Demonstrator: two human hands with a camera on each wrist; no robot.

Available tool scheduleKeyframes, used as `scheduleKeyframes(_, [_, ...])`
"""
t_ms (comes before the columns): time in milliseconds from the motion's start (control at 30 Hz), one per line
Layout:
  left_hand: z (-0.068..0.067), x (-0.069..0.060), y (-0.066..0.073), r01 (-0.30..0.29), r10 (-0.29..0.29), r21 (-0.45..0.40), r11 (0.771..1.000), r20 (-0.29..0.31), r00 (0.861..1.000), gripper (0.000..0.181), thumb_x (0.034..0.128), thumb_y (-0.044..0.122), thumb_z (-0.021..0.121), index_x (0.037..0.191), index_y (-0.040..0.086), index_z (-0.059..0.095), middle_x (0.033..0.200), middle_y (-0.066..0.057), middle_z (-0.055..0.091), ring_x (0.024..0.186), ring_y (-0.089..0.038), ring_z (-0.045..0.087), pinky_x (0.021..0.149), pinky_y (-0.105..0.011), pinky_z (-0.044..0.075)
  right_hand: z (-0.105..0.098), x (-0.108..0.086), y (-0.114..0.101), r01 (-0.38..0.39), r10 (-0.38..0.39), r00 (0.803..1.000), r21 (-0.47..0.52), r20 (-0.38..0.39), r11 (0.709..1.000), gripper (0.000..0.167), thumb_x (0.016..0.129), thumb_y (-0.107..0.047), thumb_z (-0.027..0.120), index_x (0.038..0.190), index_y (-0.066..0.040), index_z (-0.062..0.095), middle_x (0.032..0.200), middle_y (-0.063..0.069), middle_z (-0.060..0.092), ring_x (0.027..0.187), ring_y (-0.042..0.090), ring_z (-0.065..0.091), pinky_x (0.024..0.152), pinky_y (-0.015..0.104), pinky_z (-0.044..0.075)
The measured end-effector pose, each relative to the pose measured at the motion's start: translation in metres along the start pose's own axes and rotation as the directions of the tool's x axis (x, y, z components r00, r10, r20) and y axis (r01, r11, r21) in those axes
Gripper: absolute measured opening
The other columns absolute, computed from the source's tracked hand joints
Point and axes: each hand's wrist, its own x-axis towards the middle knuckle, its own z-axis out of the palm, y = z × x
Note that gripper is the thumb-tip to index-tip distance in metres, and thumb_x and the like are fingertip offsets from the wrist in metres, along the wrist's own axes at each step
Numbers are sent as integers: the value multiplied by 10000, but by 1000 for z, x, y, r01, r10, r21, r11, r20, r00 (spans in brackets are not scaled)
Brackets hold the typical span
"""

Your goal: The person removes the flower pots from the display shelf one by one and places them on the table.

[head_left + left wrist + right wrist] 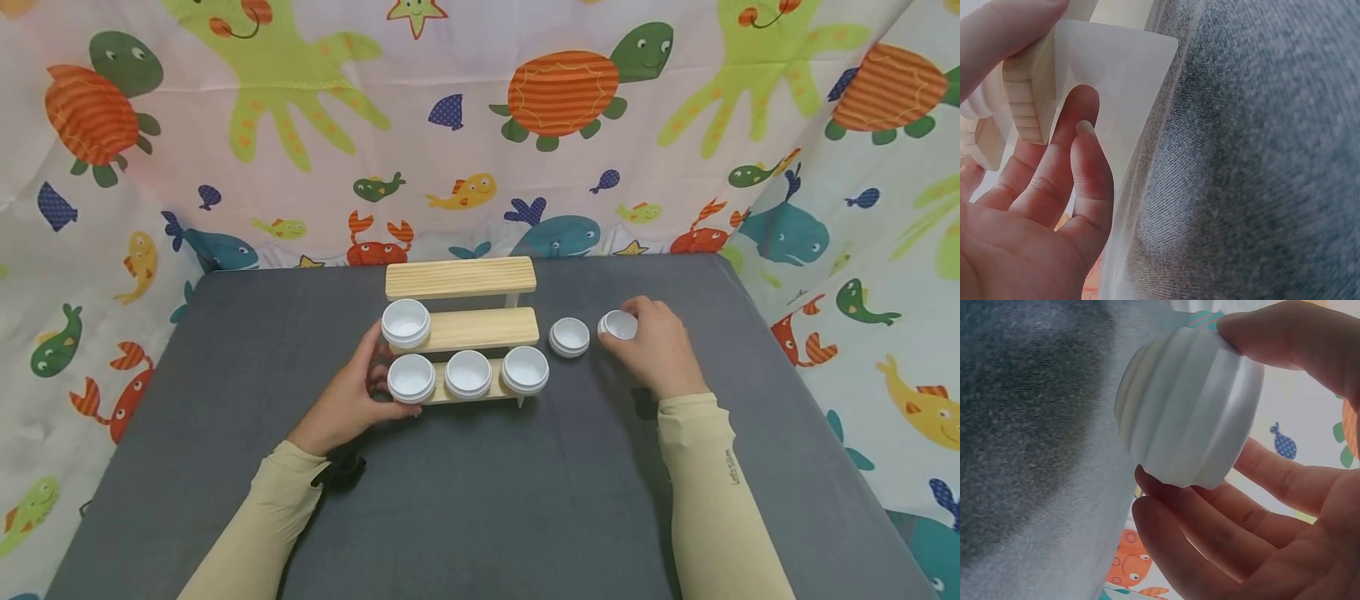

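Note:
A three-tier wooden stand (460,279) with translucent side supports (1124,75) is at the middle of the table. My left hand (341,408) grips its left end, thumb at the front of the lowest shelf and fingers behind, beside the support. Three small white pots stand on the lowest shelf, the left pot (411,379) nearest my thumb. Another white pot (406,323) sits at the left of the middle shelf. To the right, my right hand (660,350) holds a ribbed white pot (1191,406) between thumb and fingers. One more pot (568,337) stands between that hand and the stand.
A dark grey cloth (480,508) covers the table. Behind it and along both sides hangs a curtain (300,208) printed with sea animals. The top shelf of the stand is bare wood.

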Motion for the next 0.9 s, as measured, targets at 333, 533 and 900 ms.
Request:
scheduleKeyframes(333, [-3,1,6,20,-20,-5,1000,8,1000,1389,733,74,1014,1693,508,108,1343,-41,618,1072,-227,736,972,-276,569,5,8,3,-5,5,1000,-18,26,1000,526,927,-311,774,1298,33,631,1216,262,644,1054,433,617,900,592,511])
scheduleKeyframes(533, [-3,1,7,31,-31,-5,1000,5,1000,1383,734,86,1016,1686,526,115,1319,-22,628,1070,-219,737,968,-265,568,8,10,5,-7,8,999,-32,32,999,521,925,-298,777,1292,38,624,1205,264,636,1049,443,618,897,599,509])
scheduleKeyframes(900, [-4,2,7,34,-33,-17,999,13,999,1399,723,128,1031,1687,530,99,1354,-16,622,1088,-220,733,978,-269,568,10,9,3,-4,6,999,-36,35,999,506,917,-288,758,1272,48,627,1169,264,635,1023,438,611,879,594,501])
